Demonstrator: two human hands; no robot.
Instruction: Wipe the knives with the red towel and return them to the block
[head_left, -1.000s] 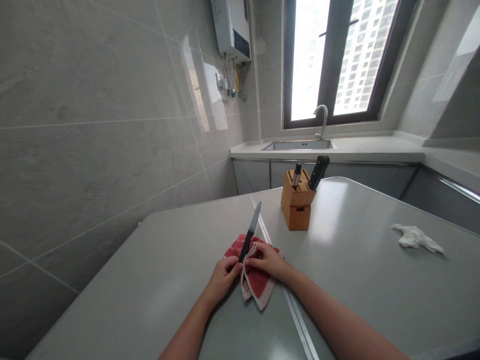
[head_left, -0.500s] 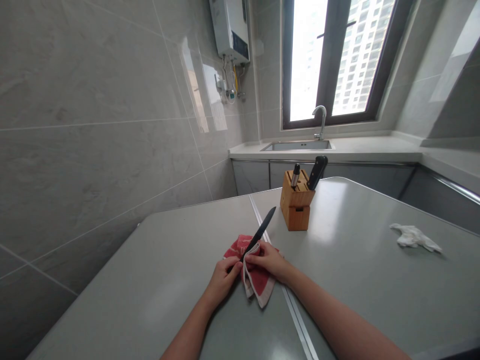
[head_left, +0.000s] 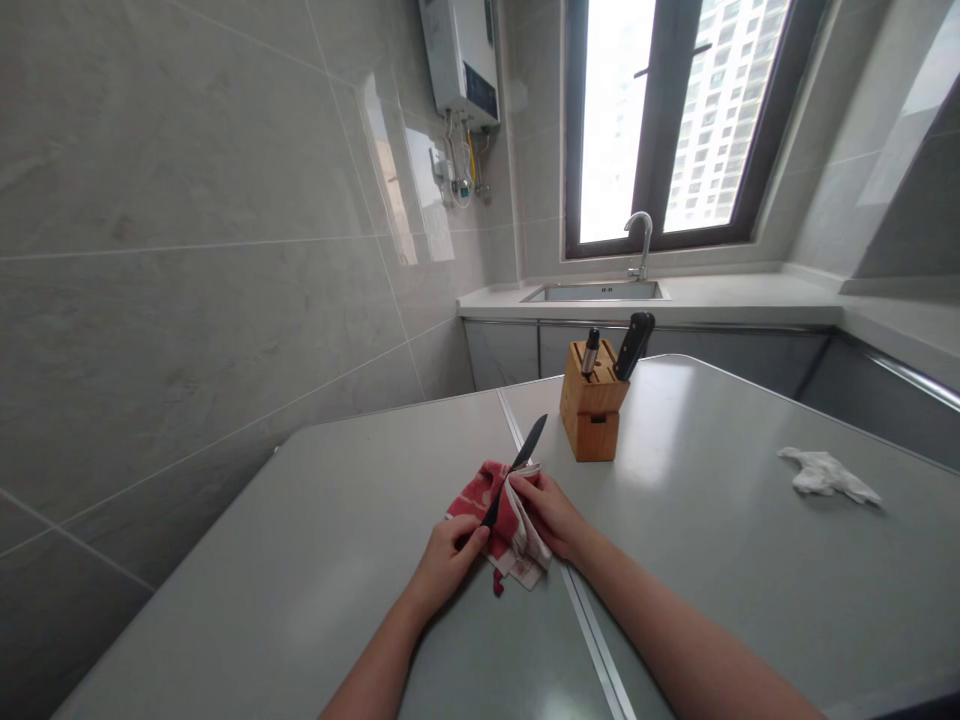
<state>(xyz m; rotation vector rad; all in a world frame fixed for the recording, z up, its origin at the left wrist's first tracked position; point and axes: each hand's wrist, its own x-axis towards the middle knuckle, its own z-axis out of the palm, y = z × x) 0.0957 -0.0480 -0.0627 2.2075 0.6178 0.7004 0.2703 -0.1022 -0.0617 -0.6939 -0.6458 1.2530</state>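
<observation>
In the head view, my left hand [head_left: 447, 560] is closed round the handle of a dark-bladed knife [head_left: 532, 440]. The blade slants up and away to the right, its tip pointing toward the wooden knife block [head_left: 595, 400]. My right hand [head_left: 553, 512] pinches a red and white towel [head_left: 480, 492] that is folded over the middle of the blade. Part of the towel lies beneath the knife and a corner hangs toward me. Two more handles, a small one and a large black one, stick up from the block.
The grey table [head_left: 360, 520] has a pale metal seam [head_left: 592, 630] running along it. A crumpled white cloth [head_left: 829, 474] lies at the right. Beyond are a sink [head_left: 592, 291] with a faucet [head_left: 641, 245], a counter and a window.
My right hand, with the towel, has slid along the blade toward the tip. The towel's folds have shifted and more of the blade near the handle shows. My left hand has hardly moved.
</observation>
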